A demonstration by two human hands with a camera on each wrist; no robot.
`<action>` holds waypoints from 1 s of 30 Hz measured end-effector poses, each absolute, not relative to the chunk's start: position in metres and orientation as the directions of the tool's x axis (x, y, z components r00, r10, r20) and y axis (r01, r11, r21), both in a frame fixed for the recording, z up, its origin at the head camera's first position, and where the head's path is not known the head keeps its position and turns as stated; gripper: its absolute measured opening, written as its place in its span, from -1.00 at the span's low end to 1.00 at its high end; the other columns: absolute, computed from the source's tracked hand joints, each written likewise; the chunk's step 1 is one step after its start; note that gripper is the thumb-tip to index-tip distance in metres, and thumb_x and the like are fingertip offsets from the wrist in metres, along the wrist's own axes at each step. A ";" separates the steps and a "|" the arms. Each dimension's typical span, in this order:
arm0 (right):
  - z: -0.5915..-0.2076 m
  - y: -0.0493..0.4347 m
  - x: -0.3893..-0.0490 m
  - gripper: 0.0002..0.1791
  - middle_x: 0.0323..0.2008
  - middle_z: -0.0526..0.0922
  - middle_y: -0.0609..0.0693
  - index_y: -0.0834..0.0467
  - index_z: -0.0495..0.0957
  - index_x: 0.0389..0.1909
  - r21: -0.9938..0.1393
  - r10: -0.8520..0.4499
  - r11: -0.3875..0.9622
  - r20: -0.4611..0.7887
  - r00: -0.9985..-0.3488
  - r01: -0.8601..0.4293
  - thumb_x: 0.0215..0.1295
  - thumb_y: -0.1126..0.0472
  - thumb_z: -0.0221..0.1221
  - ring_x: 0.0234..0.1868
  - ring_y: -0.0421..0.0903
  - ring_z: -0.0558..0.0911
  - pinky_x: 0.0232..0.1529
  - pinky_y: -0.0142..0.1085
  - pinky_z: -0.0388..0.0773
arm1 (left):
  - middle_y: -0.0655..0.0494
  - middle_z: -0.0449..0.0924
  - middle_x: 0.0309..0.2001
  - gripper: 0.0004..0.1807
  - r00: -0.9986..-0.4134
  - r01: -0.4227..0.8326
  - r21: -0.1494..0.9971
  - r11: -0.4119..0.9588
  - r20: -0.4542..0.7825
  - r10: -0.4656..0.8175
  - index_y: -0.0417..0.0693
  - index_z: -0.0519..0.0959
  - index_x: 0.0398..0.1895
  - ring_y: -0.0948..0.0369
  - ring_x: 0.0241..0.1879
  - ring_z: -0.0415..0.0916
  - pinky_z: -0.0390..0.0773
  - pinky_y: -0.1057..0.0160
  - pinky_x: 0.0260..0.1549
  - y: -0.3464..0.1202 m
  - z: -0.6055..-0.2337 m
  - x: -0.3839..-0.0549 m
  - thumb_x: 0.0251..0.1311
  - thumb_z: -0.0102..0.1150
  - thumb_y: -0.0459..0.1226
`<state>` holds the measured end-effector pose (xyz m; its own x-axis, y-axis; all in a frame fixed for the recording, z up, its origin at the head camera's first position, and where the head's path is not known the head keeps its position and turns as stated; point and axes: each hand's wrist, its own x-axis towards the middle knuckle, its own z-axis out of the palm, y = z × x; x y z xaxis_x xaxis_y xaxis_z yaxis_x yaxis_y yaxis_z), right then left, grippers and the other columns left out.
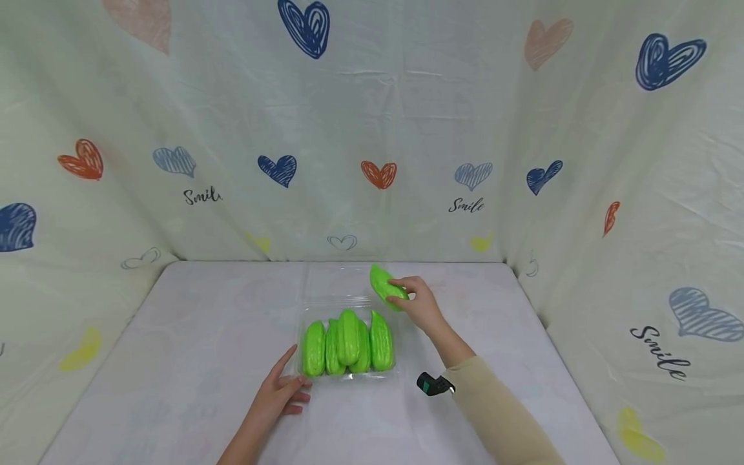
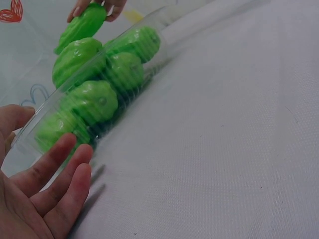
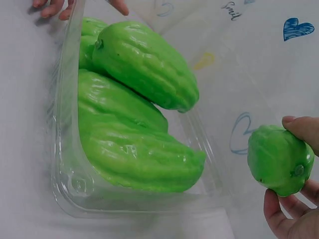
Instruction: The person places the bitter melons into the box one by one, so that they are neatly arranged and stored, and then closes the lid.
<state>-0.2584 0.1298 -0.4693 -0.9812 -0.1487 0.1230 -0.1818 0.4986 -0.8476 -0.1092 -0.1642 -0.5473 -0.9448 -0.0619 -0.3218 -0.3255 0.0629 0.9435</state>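
A glossy, ridged, bright green oblong gourd (image 1: 382,284) is being pinched by the thumb and fingers (image 3: 273,213) of the right hand (image 1: 420,303), near the far right corner of a clear plastic rectangular box (image 3: 119,205). The fingers of the left hand (image 1: 278,391) are being held wide beside the left end; whether the box is being touched cannot be told. If the smooth skin is being pinched too weakly, the gourd could be dropped onto the white desk (image 1: 494,323). Because one similar green gourd (image 1: 349,337) is being carried atop others, it could be rolled off by a bump.
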 end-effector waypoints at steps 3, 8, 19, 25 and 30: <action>-0.466 0.126 -0.252 -0.59 0.06 0.50 0.07 0.10 0.64 0.07 -0.857 -0.148 0.487 0.107 -0.983 -0.167 0.16 0.21 0.38 -0.01 0.05 0.45 -0.13 -0.07 0.47 | -0.12 0.68 -0.26 -0.21 -0.944 -0.328 0.943 0.057 -0.325 -0.060 0.05 0.05 0.53 -0.01 -0.39 0.66 0.65 0.06 -0.48 -0.164 -0.547 -0.109 0.30 0.18 -0.30; -0.463 0.119 -0.243 -0.58 0.08 0.51 0.03 0.06 0.64 0.08 -0.857 -0.167 0.492 0.075 -0.983 -0.149 0.17 0.16 0.38 -0.01 0.04 0.45 -0.19 -0.13 0.48 | -0.13 0.68 -0.25 -0.21 -0.945 -0.325 0.944 0.051 -0.322 -0.053 0.07 0.05 0.53 -0.02 -0.38 0.66 0.65 0.06 -0.47 -0.165 -0.547 -0.109 0.30 0.17 -0.31; -0.450 0.097 -0.221 -0.60 0.07 0.50 -0.06 -0.05 0.64 0.08 -0.876 -0.262 0.468 -0.015 -0.965 -0.113 0.19 0.05 0.37 0.03 0.01 0.42 -0.16 -0.11 0.48 | -0.12 0.68 -0.26 -0.22 -0.946 -0.322 0.945 0.060 -0.318 -0.065 0.06 0.07 0.52 -0.02 -0.38 0.67 0.65 0.06 -0.47 -0.164 -0.544 -0.108 0.29 0.17 -0.32; -0.446 0.084 -0.213 -0.59 0.07 0.49 -0.04 -0.03 0.64 0.09 -0.882 -0.339 0.448 -0.018 -0.941 -0.145 0.20 0.05 0.36 0.03 0.02 0.42 -0.13 -0.11 0.47 | -0.13 0.68 -0.26 -0.23 -0.946 -0.322 0.945 0.057 -0.319 -0.062 0.06 0.06 0.53 -0.01 -0.38 0.66 0.65 0.08 -0.47 -0.163 -0.543 -0.108 0.30 0.15 -0.33; -0.446 0.072 -0.210 -0.57 0.06 0.49 -0.03 0.00 0.63 0.10 -0.877 -0.373 0.444 0.005 -0.928 -0.184 0.19 0.07 0.37 -0.01 0.00 0.44 -0.12 -0.12 0.46 | -0.14 0.68 -0.25 -0.22 -0.947 -0.321 0.946 0.049 -0.318 -0.049 0.06 0.04 0.53 -0.01 -0.37 0.66 0.65 0.08 -0.46 -0.163 -0.542 -0.108 0.31 0.15 -0.32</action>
